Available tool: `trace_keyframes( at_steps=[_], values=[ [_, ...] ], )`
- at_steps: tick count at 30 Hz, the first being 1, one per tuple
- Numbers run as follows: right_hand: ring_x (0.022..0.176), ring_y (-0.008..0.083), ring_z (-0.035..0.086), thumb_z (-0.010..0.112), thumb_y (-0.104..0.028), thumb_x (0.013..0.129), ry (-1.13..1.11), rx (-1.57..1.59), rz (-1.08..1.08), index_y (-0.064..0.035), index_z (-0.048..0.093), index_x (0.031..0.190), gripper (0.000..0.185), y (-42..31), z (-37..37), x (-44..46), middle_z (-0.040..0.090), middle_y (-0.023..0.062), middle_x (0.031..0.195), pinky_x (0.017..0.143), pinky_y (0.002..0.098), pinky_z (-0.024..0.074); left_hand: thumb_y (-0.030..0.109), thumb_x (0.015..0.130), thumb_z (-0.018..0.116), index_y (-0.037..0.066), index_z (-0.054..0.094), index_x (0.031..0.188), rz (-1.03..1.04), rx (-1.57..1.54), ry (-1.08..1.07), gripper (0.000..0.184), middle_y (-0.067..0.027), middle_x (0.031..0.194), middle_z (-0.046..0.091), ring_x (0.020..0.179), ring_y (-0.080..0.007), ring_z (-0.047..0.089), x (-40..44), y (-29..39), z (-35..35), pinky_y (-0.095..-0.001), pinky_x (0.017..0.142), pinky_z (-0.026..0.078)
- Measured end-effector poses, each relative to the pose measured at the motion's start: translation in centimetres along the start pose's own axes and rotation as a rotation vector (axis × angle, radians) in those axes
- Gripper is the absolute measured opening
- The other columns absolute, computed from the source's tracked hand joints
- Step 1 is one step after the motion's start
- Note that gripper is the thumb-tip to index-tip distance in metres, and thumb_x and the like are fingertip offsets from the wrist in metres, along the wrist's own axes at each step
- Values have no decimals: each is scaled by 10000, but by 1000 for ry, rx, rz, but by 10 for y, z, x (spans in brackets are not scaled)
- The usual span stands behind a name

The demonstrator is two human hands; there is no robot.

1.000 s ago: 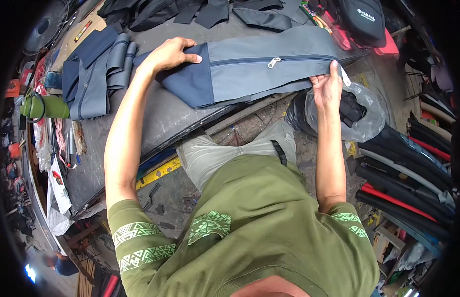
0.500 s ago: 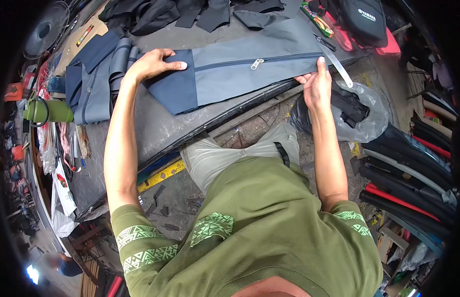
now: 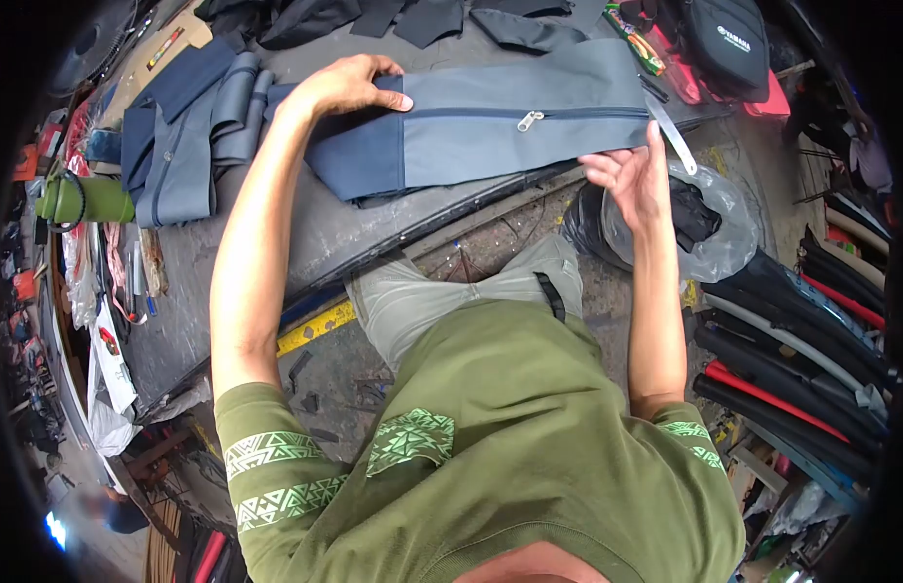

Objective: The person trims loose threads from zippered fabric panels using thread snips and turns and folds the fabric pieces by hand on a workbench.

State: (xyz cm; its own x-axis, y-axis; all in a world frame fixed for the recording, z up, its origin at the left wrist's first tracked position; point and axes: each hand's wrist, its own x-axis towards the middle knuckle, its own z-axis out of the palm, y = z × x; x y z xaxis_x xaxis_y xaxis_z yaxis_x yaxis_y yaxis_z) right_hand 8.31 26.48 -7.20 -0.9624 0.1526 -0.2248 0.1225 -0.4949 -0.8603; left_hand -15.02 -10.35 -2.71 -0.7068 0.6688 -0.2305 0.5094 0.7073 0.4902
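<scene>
Both unclenched in grip, left hand on navy fabric, right hand at edge of grey zippered panel

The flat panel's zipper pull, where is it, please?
Head view, upper half: the zipper pull sits between the left hand and right hand, nearer the right.

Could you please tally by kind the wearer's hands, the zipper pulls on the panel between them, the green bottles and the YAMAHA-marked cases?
Hands: 2 (left hand, right hand)
Zipper pulls on the panel: 1
Green bottles: 1
YAMAHA-marked cases: 1
Total: 5
</scene>
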Motion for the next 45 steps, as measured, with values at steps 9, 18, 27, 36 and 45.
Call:
trace_keyframes(
  at_steps=[9, 18, 27, 36, 45],
  values=[
    [969, 238, 625, 806, -166, 867, -1409, -166, -217, -61, 700, 1011, 207, -35, 129, -141, 697, 55, 1044, 825, 397, 488, 438, 659, 945, 56, 540, 1387, -95, 168, -43, 916, -211, 1285, 673, 1213, -358, 631, -8, 16, 4, -424, 1026, 497],
    [827, 241, 483, 643, -123, 964, -1553, -40, -433, -71, 615, 969, 60, -26, 158, -157, 500, 44, 824, 742, 393, 436, 480, 573, 974, 67, 560, 1331, -132, 113, -23, 957, -188, 1262, 677, 1215, -354, 623, -8, 15, 4, -420, 1011, 485],
    [1073, 356, 569, 702, -111, 837, -1567, -215, -161, -104, 651, 879, 67, -20, 145, -145, 585, 88, 1057, 889, 515, 466, 442, 568, 994, 60, 585, 1293, -98, 84, -49, 916, -124, 1172, 695, 1132, -254, 629, -5, 14, 6, -360, 975, 483],
    [1167, 326, 620, 747, -126, 871, -1080, 498, 138, -60, 648, 958, 148, 16, 149, -174, 670, 71, 1029, 1177, 598, 275, 443, 576, 994, 42, 614, 1232, -49, 79, -30, 857, -93, 1081, 687, 1031, -214, 628, -5, 17, 6, -346, 900, 489],
    [1141, 299, 619, 771, -143, 854, -1182, 391, 58, -61, 647, 957, 181, 21, 172, -190, 667, 62, 1022, 1139, 555, 305, 413, 607, 991, 28, 606, 1234, -11, 35, -56, 830, -85, 1089, 661, 1027, -211, 607, -6, 14, 7, -329, 921, 480]
  ],
)
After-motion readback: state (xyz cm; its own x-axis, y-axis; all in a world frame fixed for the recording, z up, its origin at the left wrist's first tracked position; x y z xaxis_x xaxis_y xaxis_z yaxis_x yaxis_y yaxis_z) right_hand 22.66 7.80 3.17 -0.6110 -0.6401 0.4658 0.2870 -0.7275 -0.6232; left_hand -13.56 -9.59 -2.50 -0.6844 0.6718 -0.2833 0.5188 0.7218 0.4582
